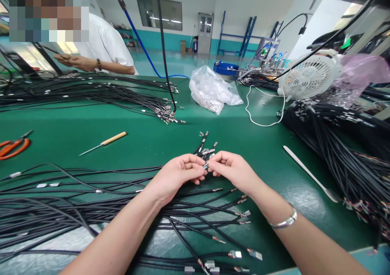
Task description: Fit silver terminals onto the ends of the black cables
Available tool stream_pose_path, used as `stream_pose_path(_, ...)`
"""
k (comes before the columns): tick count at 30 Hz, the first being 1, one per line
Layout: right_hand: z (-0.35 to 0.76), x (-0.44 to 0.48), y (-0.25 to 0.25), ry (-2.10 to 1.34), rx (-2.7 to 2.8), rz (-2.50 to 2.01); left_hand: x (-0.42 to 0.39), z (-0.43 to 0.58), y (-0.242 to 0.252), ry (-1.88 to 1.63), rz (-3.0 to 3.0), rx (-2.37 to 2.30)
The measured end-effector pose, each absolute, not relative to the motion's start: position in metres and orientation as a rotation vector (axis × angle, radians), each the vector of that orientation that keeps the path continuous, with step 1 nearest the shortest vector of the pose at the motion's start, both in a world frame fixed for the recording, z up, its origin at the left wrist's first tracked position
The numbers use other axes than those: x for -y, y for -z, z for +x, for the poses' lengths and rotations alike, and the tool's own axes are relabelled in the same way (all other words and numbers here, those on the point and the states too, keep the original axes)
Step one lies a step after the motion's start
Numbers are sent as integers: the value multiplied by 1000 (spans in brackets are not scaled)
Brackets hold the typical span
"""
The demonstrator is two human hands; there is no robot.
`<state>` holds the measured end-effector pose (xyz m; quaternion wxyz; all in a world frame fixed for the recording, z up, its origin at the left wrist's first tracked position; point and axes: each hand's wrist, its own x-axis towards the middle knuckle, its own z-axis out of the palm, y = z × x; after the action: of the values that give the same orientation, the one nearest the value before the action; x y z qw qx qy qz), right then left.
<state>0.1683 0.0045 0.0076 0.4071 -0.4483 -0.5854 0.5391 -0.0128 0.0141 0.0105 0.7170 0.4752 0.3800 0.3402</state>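
Observation:
My left hand [185, 168] and my right hand [230, 167] meet over the middle of the green table, each with thumb and fingers pinched. Between their fingertips is a small metal connector [206, 166], largely covered by the fingers. Behind it, more black cable ends with silver connectors [208, 151] lie on the table. Under my left forearm runs a spread of black cables [55, 206]. Their ends fan out to the right below my hands, some with bare coloured wires, others with a metal connector [234, 254].
An awl [114, 138] and orange-handled pliers [14, 147] lie left. Further back are a cable bundle [122, 92], a plastic bag of small metal parts [210, 90] and a hanging black cord [164, 43]. Right are a white stick tool [307, 171], a fan [310, 76] and thick cables [332, 145]. A co-worker [103, 39] is across.

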Motion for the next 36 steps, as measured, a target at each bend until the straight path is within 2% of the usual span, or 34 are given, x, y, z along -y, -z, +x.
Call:
stream_pose_path(17,167,-2,-9,-1355,1503,-1094,-13,-13,-13,-783,996,-773)
stream_pose_path(27,168,-4,-11,-1234,1533,-1256,-10,-7,-14,-769,1279,-1048)
stream_pose_path(36,168,-7,-10,-1351,1445,-1354,-6,-6,-17,-802,1741,-1240)
